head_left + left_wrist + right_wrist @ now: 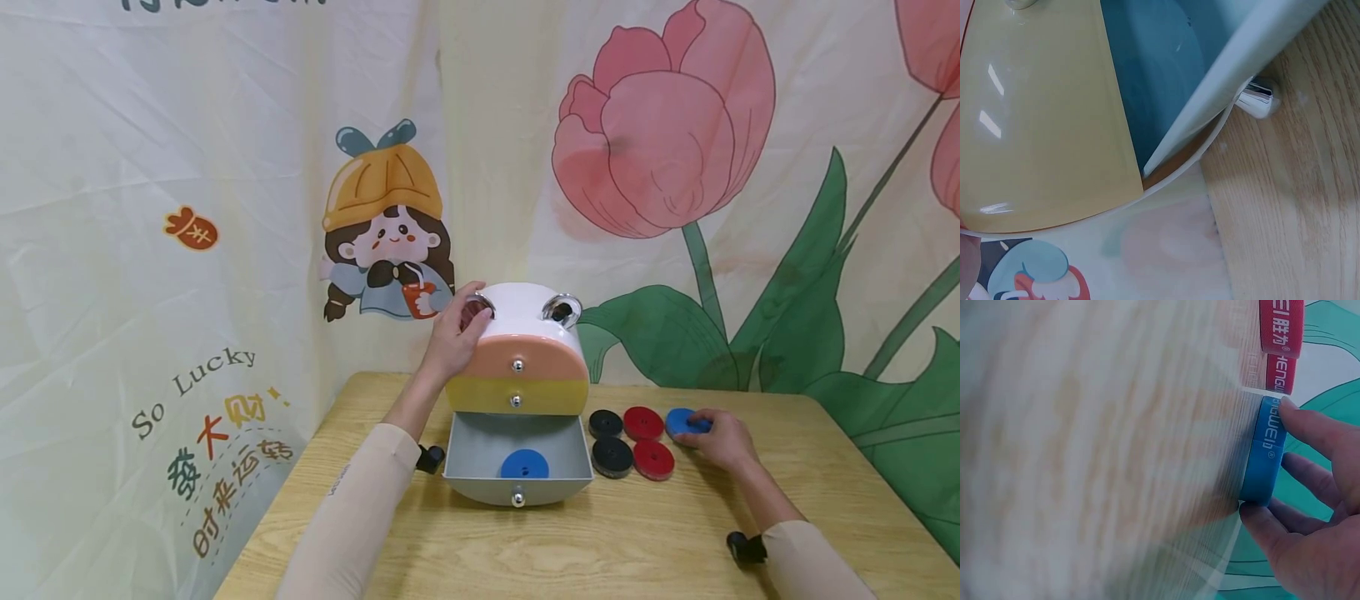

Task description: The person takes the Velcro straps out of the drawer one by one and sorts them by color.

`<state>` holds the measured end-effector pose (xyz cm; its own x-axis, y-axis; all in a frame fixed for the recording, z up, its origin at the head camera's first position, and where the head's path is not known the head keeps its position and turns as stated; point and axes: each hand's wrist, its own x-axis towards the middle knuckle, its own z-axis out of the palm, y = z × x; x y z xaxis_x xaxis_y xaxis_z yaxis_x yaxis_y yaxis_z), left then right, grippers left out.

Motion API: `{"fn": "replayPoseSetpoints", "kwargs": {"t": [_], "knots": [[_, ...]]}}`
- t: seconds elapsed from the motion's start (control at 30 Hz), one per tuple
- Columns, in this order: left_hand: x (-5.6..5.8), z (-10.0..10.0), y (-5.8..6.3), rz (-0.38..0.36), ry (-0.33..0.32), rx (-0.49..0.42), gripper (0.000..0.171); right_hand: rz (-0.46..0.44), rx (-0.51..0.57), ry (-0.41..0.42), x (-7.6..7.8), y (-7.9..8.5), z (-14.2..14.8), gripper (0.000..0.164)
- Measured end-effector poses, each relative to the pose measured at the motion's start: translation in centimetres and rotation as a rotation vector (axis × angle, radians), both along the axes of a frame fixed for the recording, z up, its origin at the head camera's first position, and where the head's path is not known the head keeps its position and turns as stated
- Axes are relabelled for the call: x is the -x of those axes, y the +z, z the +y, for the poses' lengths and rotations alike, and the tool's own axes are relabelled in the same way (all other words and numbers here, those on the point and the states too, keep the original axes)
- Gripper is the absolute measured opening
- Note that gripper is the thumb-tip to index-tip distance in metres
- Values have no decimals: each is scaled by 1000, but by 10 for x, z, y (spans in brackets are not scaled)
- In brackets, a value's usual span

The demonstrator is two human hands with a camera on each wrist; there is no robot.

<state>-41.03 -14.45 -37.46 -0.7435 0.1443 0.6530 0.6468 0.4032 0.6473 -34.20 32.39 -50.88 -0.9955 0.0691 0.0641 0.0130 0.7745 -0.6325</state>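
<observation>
A small frog-shaped drawer box [525, 321] stands on the table, with a white top, two silver ring eyes and orange, yellow and grey drawers. My left hand [453, 335] holds its top left side, fingers and thumb about the left eye. The grey bottom drawer [465, 446] is pulled out, and one blue roll [525, 463] lies inside it. To the right, my right hand [722, 439] grips another blue roll of tape [1265, 450] by its edge, between thumb and fingers. White lettering runs round that roll's side.
Two black rolls [612, 457] and two red rolls [653, 460] are grouped between the drawer and my right hand. The wooden table [517, 554] backs onto a printed cloth [495, 167] with tulips and a cartoon figure.
</observation>
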Motion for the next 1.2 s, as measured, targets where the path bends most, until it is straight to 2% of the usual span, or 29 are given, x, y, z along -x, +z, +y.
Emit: {"fn": "replayPoseSetpoints", "kwargs": {"t": [0.3,0.47,0.73,0.97,1.2], "knots": [[0,1,0,-11,-9,-5,46,9,-46,40,-1,2,-1,56],[0,2,0,-10,-5,-11,48,20,-33,55,-2,3,-4,63],[-2,2,1,-25,7,-3,48,140,-41,53,-5,16,-21,72],[-1,1,0,-29,11,-10,48,235,-19,123,-6,31,-42,81],[-2,1,0,-35,6,-6,48,280,-18,184,-13,39,-64,76]]}}
